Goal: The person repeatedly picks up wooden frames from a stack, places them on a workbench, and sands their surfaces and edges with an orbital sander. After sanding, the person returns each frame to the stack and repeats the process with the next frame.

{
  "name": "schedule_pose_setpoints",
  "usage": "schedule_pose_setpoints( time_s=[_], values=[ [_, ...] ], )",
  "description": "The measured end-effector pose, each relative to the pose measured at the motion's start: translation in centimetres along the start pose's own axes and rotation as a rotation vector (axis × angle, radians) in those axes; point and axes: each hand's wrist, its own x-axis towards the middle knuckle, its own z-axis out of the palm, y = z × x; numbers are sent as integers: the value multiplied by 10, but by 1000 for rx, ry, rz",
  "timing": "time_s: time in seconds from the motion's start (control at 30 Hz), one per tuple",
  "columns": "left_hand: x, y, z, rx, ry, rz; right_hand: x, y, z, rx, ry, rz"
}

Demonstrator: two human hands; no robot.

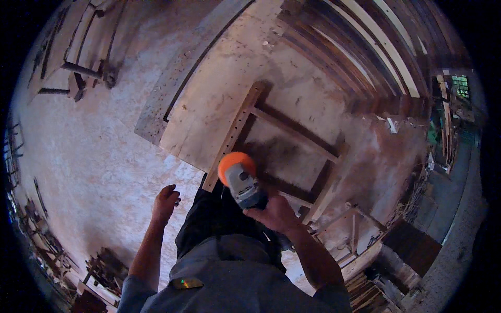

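My right hand [276, 214] grips the dark rear end of a grey power sander [242, 188] with a round orange pad [237, 163]. The sander is over a wooden frame [236, 128], near the lower end of its holed rail. Thinner crosspieces join that rail to a second rail [329, 182] on the right. The pad hides part of the holed rail; whether they touch I cannot tell. Off to the left, my left hand [166, 202] hangs away from the frame, fingers curled in with nothing visible in them.
Beneath the frame lies a pale wooden board [203, 115], with a grey plank [156, 112] along its left side. Long timbers [360, 52] are stacked at the far right. Wooden frame parts [81, 68] stand at the far left. Wood scraps [104, 268] lie at the lower left.
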Motion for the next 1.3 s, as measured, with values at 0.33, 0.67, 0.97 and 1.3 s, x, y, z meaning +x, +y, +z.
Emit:
schedule_pose_setpoints(
  time_s=[0.33,0.67,0.97,1.3],
  values=[
    [-5,-18,4,72,17,7,18,-14,-43,2,28,289],
    [5,0,-6,255,-17,82,113,-13,-68,236,270,66],
    [-33,80,27,516,65,749,108,-1,-96,225,403,365],
    [-32,119,205,1229,-302,1343,-90,7,-96,618,621,344]
  ],
)
